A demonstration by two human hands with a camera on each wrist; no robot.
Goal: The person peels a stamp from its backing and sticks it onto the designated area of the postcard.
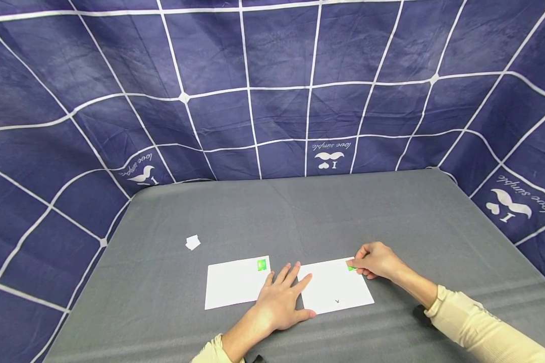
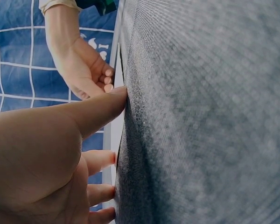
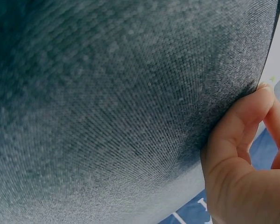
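Two white envelopes lie side by side on the table. The left envelope has a green stamp in its upper right corner. At the same corner of the right envelope, another green stamp is partly hidden by my right hand. That hand pinches the stamp at the corner, thumb on top, other fingers curled. My left hand lies with fingers spread between the envelopes, its thumb and index finger reaching the right envelope's left edge. In the left wrist view, the left thumb is extended.
Small white paper squares lie overlapping at the left of the grey cloth-covered table. A blue curtain with white lines surrounds the table's back and sides. A small dark mark shows near the right envelope's lower edge.
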